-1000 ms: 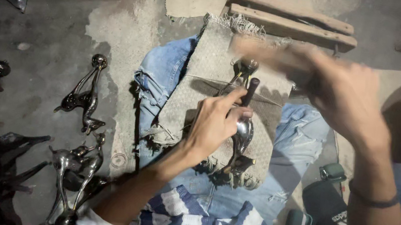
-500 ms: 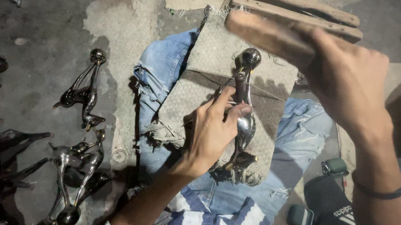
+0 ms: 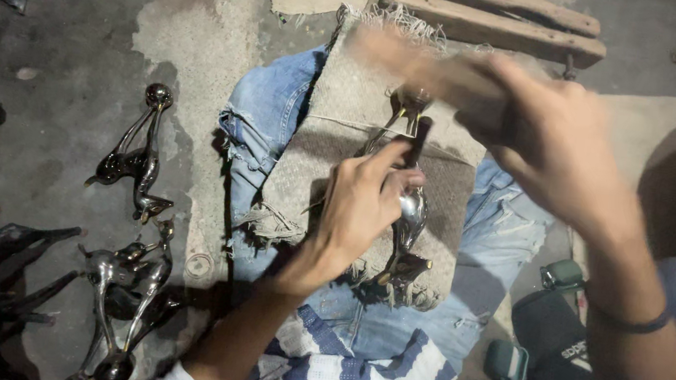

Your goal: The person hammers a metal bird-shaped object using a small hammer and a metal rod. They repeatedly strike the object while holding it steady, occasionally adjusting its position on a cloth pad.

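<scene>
Two hands work one metal figurine (image 3: 410, 215) lying on the burlap pad (image 3: 337, 122): left hand (image 3: 362, 205) clamps it, right hand (image 3: 559, 151) grips a blurred block (image 3: 420, 64) above. A slipped stroke may strike the left fingers. Since half a second ago, the block has shifted lower over the figurine's head.

Figurine (image 3: 407, 215) on lap cloth (image 3: 345, 131); perhaps 4 others (image 3: 136, 158) leftward

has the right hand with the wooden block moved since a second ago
Yes. The right hand and its blurred wooden block sit lower than half a second ago, nearer the metal figurine, farther from the planks.
</scene>
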